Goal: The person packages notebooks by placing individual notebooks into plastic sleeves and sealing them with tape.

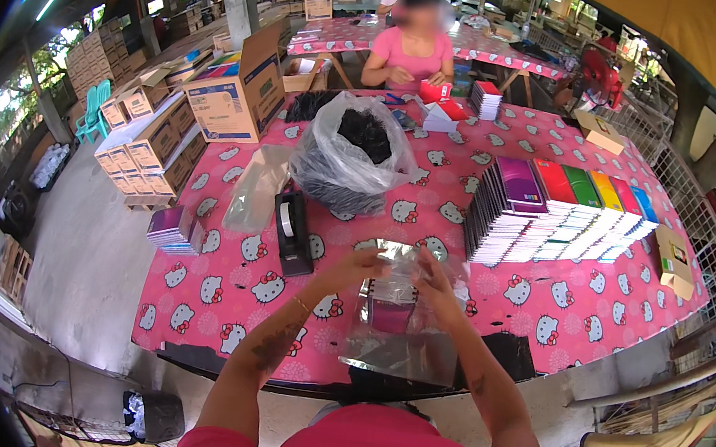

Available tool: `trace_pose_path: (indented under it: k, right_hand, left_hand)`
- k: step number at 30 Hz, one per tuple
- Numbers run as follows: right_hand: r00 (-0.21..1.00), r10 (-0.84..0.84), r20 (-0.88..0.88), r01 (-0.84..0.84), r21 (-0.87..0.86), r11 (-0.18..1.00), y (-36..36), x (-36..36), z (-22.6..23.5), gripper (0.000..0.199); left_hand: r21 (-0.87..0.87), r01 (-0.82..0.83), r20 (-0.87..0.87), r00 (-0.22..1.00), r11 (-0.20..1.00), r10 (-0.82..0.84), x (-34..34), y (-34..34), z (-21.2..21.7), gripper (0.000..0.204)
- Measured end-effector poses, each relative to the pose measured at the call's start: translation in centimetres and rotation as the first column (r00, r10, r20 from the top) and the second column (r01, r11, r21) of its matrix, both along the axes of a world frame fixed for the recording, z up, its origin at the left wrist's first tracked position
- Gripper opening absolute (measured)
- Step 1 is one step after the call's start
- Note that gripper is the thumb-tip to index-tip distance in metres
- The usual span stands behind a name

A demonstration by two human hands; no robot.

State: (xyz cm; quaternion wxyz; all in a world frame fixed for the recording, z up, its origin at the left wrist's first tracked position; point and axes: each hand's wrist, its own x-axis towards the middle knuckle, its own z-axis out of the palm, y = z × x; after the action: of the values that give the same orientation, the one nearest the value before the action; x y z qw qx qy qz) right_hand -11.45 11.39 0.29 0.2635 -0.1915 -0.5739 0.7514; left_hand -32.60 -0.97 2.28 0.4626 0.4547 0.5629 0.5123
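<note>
At the table's near edge lies a clear plastic bag (399,360), with a purple spiral notebook (391,317) seen through it or under it; glare hides which. My left hand (360,266) pinches the upper left part of the plastic. Opposite it, my right hand (438,278) has its fingers bent on the plastic's upper right part. Just left of my left hand stands a black tape dispenser (293,238). Beyond it, more flat clear bags (257,186) lie beside a big clear sack (353,156) of black material.
Tall stacks of colored notebooks (555,216) stand at the right. A small notebook pile (176,230) sits at the left edge. Open cartons (232,101) rise at the far left, and a small cardboard box (673,262) lies far right. Across the table a co-worker (414,47) handles red notebooks.
</note>
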Motion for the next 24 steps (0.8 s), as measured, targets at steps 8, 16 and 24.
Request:
trace_pose_path:
  k: [8, 16, 24]
  right_hand:
    - [0.974, 0.193, 0.117, -0.222, 0.346, 0.912, 0.5, -0.5, 0.0, 0.049]
    - [0.999, 0.039, 0.006, -0.021, 0.917, 0.398, -1.0, 2.2, 2.1, 0.041]
    - [0.997, -0.069, -0.018, 0.052, 0.847, 0.529, -2.0, 1.6, 1.3, 0.035]
  left_hand:
    - [0.290, 0.071, -0.537, 0.838, 0.954, 0.101, 1.4, -2.2, -0.7, 0.050]
    - [0.342, 0.206, -0.878, 0.418, 0.917, 0.233, 4.6, -4.2, 1.1, 0.042]
    - [0.249, 0.128, -0.553, 0.833, 0.960, 0.032, 4.6, -1.6, 5.4, 0.035]
